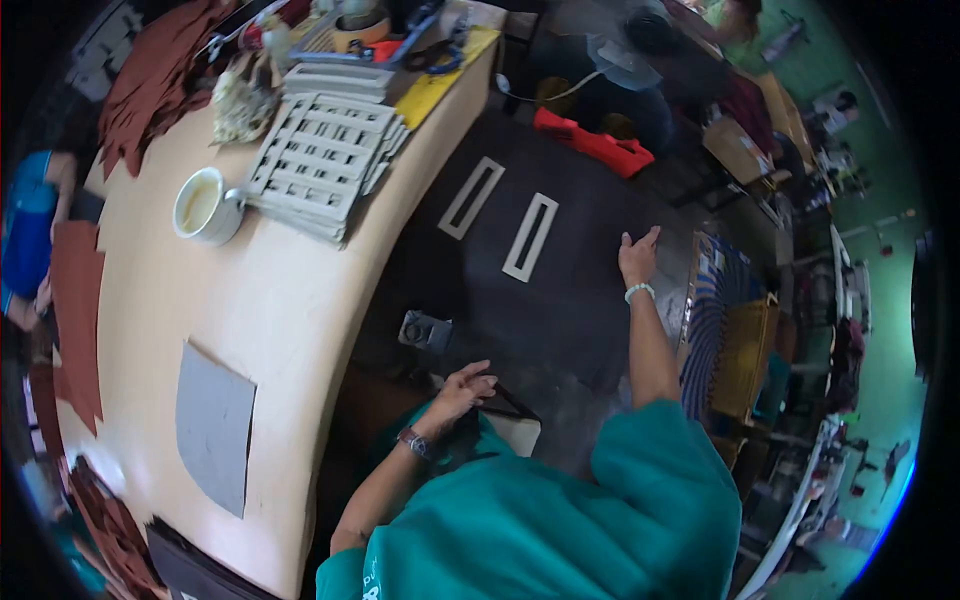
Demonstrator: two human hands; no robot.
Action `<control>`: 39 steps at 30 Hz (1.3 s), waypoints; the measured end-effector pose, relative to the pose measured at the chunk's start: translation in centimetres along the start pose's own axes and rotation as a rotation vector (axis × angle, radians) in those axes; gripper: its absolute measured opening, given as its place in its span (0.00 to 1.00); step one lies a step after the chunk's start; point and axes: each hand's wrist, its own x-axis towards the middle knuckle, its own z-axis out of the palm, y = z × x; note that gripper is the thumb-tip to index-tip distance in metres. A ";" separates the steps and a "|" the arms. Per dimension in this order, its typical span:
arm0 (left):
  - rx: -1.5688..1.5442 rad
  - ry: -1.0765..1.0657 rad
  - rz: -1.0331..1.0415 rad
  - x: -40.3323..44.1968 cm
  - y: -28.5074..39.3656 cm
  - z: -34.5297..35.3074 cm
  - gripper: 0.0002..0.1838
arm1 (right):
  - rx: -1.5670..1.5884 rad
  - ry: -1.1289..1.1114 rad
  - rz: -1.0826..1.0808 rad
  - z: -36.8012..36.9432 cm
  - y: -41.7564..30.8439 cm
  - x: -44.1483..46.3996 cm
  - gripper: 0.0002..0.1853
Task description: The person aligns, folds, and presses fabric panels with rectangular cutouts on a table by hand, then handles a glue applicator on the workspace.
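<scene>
Your left hand [463,388] and right hand [640,257] are apart, at the near and right sides of the dark sheet [520,310], right of the table [285,290]; grip cannot be told. Shirt lettering [372,583], cut off, is unreadable.

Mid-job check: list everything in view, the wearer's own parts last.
Frames: two, off-white, on the dark surface
Dark surface: one, near-black, beside the table
Table: one, pale, left
Slotted stack: one, off-white, on the table
Cup: one, white, beside the stack
Flat piece: one, grey, table's near half
Hide-like pieces: several, reddish-brown, table's far left
Red object: one, red, upper centre
Crate: one, yellow, right
Background: blurred, uncounted
Left hand: one, bare, lower centre
Right hand: one, bare, right of centre
</scene>
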 end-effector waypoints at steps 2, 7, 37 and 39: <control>0.011 0.003 -0.018 0.4 -0.2 0.0 0.27 | -0.007 0.018 0.000 0.2 1.8 0.8 0.40; 0.038 -0.003 -0.039 0.5 0.4 0.8 0.26 | 0.095 -0.023 0.040 -2.1 0.1 1.0 0.39; -0.187 0.375 0.211 7.5 6.5 -0.9 0.17 | 0.488 0.020 -0.079 2.4 1.9 5.8 0.41; -0.175 0.353 0.181 7.7 5.5 -1.8 0.17 | 0.441 0.004 -0.093 2.8 2.0 6.1 0.41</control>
